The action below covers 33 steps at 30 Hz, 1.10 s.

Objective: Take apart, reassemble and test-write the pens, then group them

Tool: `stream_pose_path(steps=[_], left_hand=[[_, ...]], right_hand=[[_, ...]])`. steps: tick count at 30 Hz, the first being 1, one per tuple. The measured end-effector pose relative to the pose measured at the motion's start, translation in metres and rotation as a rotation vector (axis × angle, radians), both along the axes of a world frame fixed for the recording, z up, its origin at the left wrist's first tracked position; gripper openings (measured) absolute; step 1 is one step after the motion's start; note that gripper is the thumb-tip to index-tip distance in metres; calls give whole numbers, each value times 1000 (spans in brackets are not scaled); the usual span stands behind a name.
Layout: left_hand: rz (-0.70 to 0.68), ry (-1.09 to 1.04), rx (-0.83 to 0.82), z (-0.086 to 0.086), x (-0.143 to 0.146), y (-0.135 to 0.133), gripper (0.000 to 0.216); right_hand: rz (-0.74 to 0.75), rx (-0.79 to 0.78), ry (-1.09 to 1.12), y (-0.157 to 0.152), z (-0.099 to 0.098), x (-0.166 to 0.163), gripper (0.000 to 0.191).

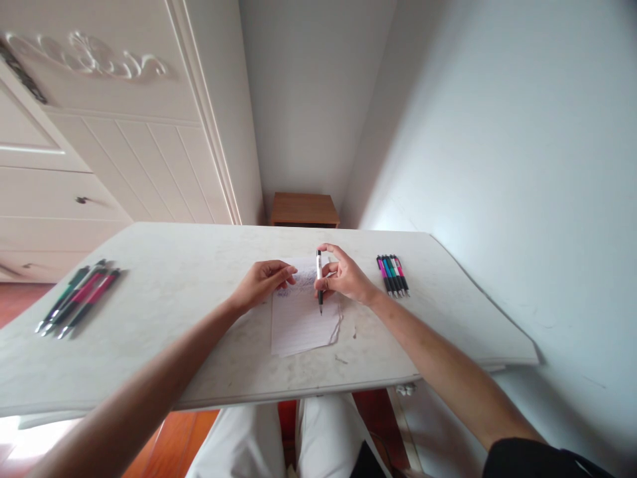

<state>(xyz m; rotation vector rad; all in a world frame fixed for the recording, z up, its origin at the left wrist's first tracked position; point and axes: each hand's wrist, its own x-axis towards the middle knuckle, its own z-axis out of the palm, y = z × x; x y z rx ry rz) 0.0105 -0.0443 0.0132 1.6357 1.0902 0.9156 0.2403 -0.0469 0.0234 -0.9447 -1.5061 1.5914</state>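
My right hand (346, 275) holds a ballpoint pen (319, 269) with a white barrel and black ends. The pen stands nearly upright, tip down over the paper, and my index finger touches its top end. Beneath it lies a lined sheet of paper (298, 328) with a torn right edge and dense dark scribbles across its upper part. My left hand (266, 282) rests at the sheet's upper left, loosely curled, with nothing visible between its fingers. Right of my right hand, several colored pens (393, 275) lie side by side in a row.
More pens (79, 299), green, pink and dark, lie in a loose group on the left of the white table (189, 265). Small dark marks show near the front edge. A white wall (522, 166) borders the right side; a cabinet (149, 146) stands behind at left, a wooden stool-like piece (304, 208) beyond.
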Motion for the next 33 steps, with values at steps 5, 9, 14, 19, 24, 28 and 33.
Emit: stream_pose_path(steps=[5,9,14,19,24,28,33], left_hand=[[-6,0,3,-1,0,1,46],[-5,18,10,0,0,0,46],[-8,32,18,0,0,1,46],[-10,29,20,-1,-1,1,46],[-6,40,25,-1,-1,1,46],[-12,40,27,-1,-1,1,47],[-13,35,28,-2,-2,1,46]], right_hand=[[14,-8,9,0,-1,0,93],[5,-25,16,0,-1,-1,99],[9,-16,19,0,-3,0,95],[-17,9,45,1,-2,1,92],[-66,26,86,2,-1,1,92],[-64,29,86,3,-2,1,94],[-60,25,77,3,-2,1,102]])
